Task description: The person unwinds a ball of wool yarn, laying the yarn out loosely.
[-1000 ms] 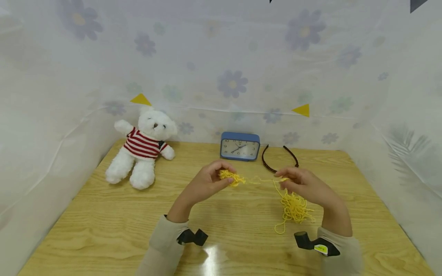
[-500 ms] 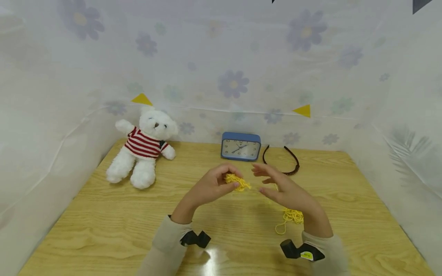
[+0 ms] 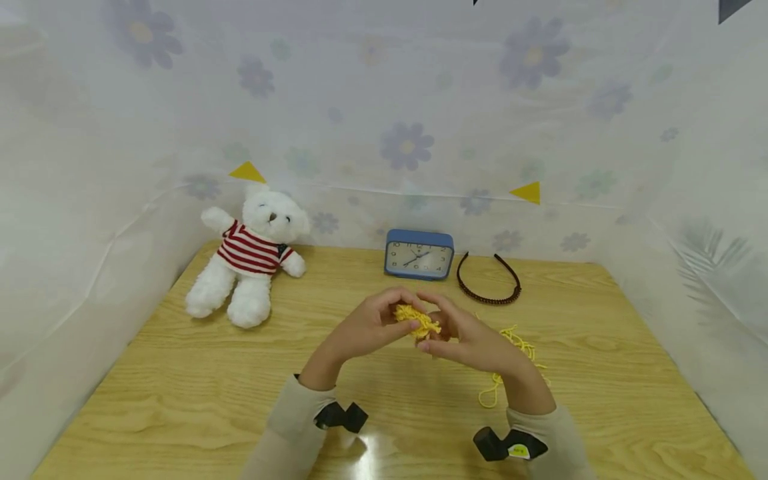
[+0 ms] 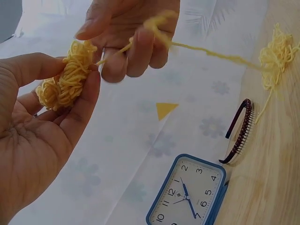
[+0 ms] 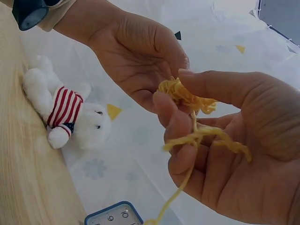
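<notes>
In the head view my left hand grips a small wound bundle of yellow yarn between thumb and fingers. My right hand is close on the bundle's right side, thumb and forefinger apart around its end. A yarn strand runs from the bundle through the right hand's curled fingers, seen in the left wrist view, and on to a loose yarn pile on the table. The right wrist view shows the strand crossing those fingers; the right thumb is against or just over the bundle.
A white teddy bear in a striped shirt sits at the back left of the wooden table. Behind my hands stand a blue alarm clock and a dark headband. A flowered white sheet hangs behind.
My right hand has moved left from above the loose pile to the bundle, bringing the strand. The left hand has shifted slightly right, still gripping the bundle.
</notes>
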Demonstrator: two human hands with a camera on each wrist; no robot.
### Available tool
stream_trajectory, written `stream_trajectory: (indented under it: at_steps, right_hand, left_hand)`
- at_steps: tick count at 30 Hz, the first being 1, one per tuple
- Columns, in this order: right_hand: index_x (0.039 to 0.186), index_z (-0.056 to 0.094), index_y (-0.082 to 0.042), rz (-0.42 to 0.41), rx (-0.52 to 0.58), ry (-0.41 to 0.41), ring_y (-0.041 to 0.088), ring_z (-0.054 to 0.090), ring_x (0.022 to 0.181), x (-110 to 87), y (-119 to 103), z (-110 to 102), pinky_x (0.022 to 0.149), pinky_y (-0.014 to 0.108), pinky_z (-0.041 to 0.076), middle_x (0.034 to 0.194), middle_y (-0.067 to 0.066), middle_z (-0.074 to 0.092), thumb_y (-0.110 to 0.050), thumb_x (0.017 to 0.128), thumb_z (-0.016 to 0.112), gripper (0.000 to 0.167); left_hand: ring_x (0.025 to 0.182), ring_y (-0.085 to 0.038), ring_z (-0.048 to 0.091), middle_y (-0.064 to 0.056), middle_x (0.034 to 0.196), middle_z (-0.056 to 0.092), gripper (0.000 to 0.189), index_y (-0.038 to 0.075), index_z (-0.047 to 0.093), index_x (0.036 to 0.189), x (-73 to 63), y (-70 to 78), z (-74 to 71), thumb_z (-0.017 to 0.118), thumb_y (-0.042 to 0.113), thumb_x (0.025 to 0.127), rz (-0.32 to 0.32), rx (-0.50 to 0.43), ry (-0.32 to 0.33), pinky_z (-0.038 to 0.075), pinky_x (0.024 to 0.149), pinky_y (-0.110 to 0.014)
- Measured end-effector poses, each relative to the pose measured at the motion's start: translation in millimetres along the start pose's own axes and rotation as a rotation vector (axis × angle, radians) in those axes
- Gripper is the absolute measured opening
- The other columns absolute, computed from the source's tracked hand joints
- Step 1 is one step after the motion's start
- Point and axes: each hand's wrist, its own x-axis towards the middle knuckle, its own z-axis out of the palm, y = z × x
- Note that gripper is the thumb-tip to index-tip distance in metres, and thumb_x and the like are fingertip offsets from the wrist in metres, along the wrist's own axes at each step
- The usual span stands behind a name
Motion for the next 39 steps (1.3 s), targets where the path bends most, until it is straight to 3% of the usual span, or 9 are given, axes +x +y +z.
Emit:
stream_trajectory:
  at_steps: [3, 5, 8, 13, 20, 27, 33, 36, 39]
  right_hand:
    - [0.141, 0.037, -0.003, 0.027, -0.017, 0.032, 0.008, 0.045, 0.055, -0.2, -3, -1, 0.047, 0.026, 0.041, 0.071, 0.005, 0.055, -0.004, 0.097, 0.052, 0.047]
    - [0.129, 0.051, 0.000, 0.057, -0.046, 0.083, 0.008, 0.042, 0.052, -1.6, -5, -2, 0.045, 0.026, 0.039, 0.068, 0.002, 0.052, -0.006, 0.098, 0.051, 0.032]
    - [0.108, 0.062, -0.001, 0.019, -0.077, 0.150, 0.012, 0.036, 0.046, -3.6, -6, -5, 0.041, 0.026, 0.035, 0.061, 0.004, 0.046, -0.004, 0.098, 0.050, 0.017]
    - [0.096, 0.064, -0.004, -0.114, -0.062, 0.196, 0.015, 0.026, 0.040, -9.0, -6, -12, 0.036, 0.026, 0.029, 0.055, 0.005, 0.036, 0.004, 0.096, 0.047, 0.019]
    - [0.098, 0.063, -0.010, -0.170, -0.005, 0.271, 0.015, 0.025, 0.042, -21.1, -10, -25, 0.037, 0.027, 0.028, 0.057, 0.004, 0.036, 0.008, 0.097, 0.041, 0.028]
    - [0.097, 0.061, -0.004, -0.301, 0.184, 0.554, 0.015, 0.032, 0.050, -34.6, -14, -38, 0.044, 0.029, 0.024, 0.063, 0.001, 0.045, 0.004, 0.100, 0.037, 0.025]
    - [0.091, 0.060, 0.000, -0.336, 0.388, 0.793, 0.014, 0.034, 0.051, -44.1, -19, -50, 0.049, 0.029, 0.019, 0.062, 0.002, 0.049, -0.004, 0.100, 0.042, 0.020]
    - [0.089, 0.059, 0.002, -0.367, 0.494, 0.873, 0.015, 0.032, 0.050, -46.8, -20, -54, 0.049, 0.028, 0.017, 0.060, 0.004, 0.048, -0.004, 0.099, 0.044, 0.019]
    - [0.086, 0.057, 0.005, -0.353, 0.566, 1.001, 0.015, 0.031, 0.048, -48.2, -22, -58, 0.049, 0.026, 0.017, 0.058, 0.005, 0.045, -0.005, 0.097, 0.049, 0.017]
  left_hand:
    - [0.068, -0.011, 0.048, -0.014, 0.104, 0.054, 0.018, -0.004, 0.053, 0.113, -1.1, 0.6, -2.4, 0.053, 0.001, 0.095, -0.001, -0.021, 0.008, 0.044, 0.060, -0.025]
    - [0.068, -0.011, 0.047, -0.013, 0.101, 0.054, 0.019, -0.005, 0.053, 0.113, -1.8, 0.4, -4.0, 0.053, 0.002, 0.095, -0.001, -0.022, 0.019, 0.042, 0.059, -0.024]
    - [0.069, -0.010, 0.049, -0.013, 0.101, 0.055, 0.020, -0.007, 0.053, 0.114, -2.5, 0.8, -5.8, 0.054, 0.001, 0.095, -0.005, -0.023, 0.040, 0.042, 0.058, -0.023]
    - [0.070, -0.009, 0.051, -0.014, 0.103, 0.055, 0.023, -0.009, 0.052, 0.115, -2.8, 2.5, -7.2, 0.055, 0.001, 0.094, -0.012, -0.032, 0.063, 0.044, 0.060, -0.022]
    - [0.075, -0.009, 0.057, -0.017, 0.105, 0.054, 0.024, -0.010, 0.051, 0.115, -4.0, 5.4, -8.4, 0.055, 0.000, 0.094, -0.009, -0.033, 0.080, 0.050, 0.066, -0.022]
    - [0.069, -0.009, 0.051, -0.016, 0.103, 0.054, 0.023, -0.009, 0.052, 0.115, -4.4, 3.9, -9.0, 0.055, -0.001, 0.094, -0.010, 0.004, 0.082, 0.044, 0.059, -0.023]
    - [0.071, -0.009, 0.054, -0.016, 0.102, 0.055, 0.023, -0.010, 0.051, 0.115, -4.3, 3.8, -9.5, 0.054, -0.001, 0.094, -0.003, 0.017, 0.080, 0.046, 0.060, -0.023]
    - [0.072, -0.009, 0.052, -0.017, 0.104, 0.054, 0.022, -0.009, 0.052, 0.115, -4.5, 3.8, -9.8, 0.054, -0.002, 0.094, 0.004, 0.019, 0.079, 0.045, 0.061, -0.023]
    - [0.072, -0.009, 0.049, -0.018, 0.107, 0.053, 0.021, -0.008, 0.052, 0.114, -4.5, 3.8, -10.0, 0.053, -0.004, 0.094, 0.010, 0.013, 0.078, 0.044, 0.062, -0.024]
